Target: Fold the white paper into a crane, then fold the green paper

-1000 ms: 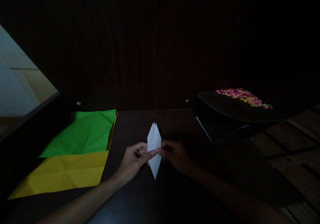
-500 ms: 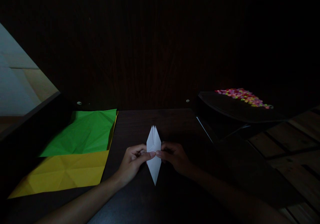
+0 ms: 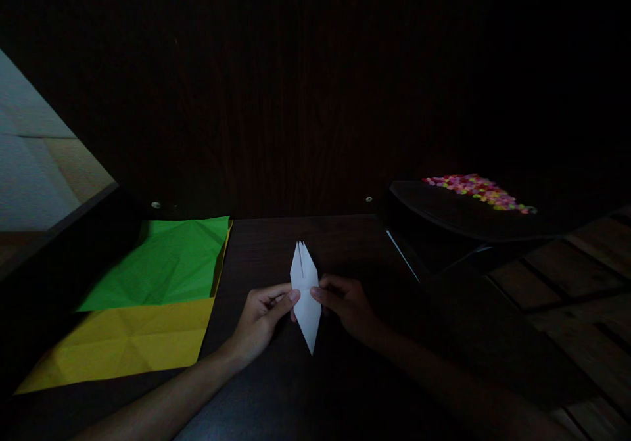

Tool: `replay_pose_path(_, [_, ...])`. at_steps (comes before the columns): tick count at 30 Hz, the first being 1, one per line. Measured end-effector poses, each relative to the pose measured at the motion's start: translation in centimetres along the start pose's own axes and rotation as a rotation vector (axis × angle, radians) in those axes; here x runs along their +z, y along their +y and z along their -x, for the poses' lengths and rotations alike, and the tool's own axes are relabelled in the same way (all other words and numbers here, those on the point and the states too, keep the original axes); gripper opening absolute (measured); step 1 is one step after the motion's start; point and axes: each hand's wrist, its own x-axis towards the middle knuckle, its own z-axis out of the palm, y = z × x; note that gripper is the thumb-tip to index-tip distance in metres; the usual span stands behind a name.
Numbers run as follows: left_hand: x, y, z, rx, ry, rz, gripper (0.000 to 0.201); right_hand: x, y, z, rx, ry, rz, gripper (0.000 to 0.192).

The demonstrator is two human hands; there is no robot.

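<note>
We are holding a folded white paper (image 3: 305, 296) just above the dark counter (image 3: 345, 244), at about 6 o'clock from the middle of the view. Our left hand (image 3: 261, 313) is pinching its left edge at 9 o'clock, and our right hand (image 3: 345, 303) is pinching the right edge at 3 o'clock, so both hands are clamping the paper at its widest part, thumbs on top. The paper is narrowing to a point toward us and splitting into two tips at 12 o'clock. We are judging it light, thin and easily creased, stiffest along its layered folds, so the mid edges look like the safest hold. A green sheet (image 3: 167, 263) and a yellow sheet (image 3: 123, 342) are lying at 9 o'clock, and coloured bits (image 3: 476, 190) are sitting at 2 o'clock.
</note>
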Motion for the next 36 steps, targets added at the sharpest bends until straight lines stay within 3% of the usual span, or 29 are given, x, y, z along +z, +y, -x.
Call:
replay_pose_path(10, [0.86, 0.01, -0.33, 0.043, 0.121, 0.206, 0.032, 0.22, 0.05, 0.48, -0.113, -0.005, 0.033, 0.031])
replay_pose_path(16, [0.86, 0.24, -0.17, 0.080, 0.055, 0.141, 0.024, 0.21, 0.07, 0.63, -0.143, -0.113, -0.070, 0.038])
replay_pose_path(22, [0.45, 0.72, 0.01, 0.114, 0.055, -0.029, 0.024, 0.61, 0.62, 0.63, -0.154, -0.023, -0.032, 0.019])
replay_pose_path(26, [0.13, 0.78, 0.13, 0.059, 0.051, -0.078, 0.027, 0.75, 0.44, 0.51, -0.129, 0.092, 0.020, 0.027])
replay_pose_path(30, [0.04, 0.40, 0.21, 0.011, 0.029, 0.016, 0.027, 0.68, 0.29, 0.28, -0.072, 0.109, -0.039, 0.034])
replay_pose_path(34, [0.20, 0.07, 0.29, -0.044, -0.037, 0.226, 0.030, 0.57, 0.26, 0.28, -0.097, 0.104, -0.046, 0.035])
replay_pose_path(36, [0.34, 0.18, 0.35, -0.042, -0.066, 0.227, 0.029, 0.54, 0.24, 0.33, -0.113, 0.100, -0.035, 0.035])
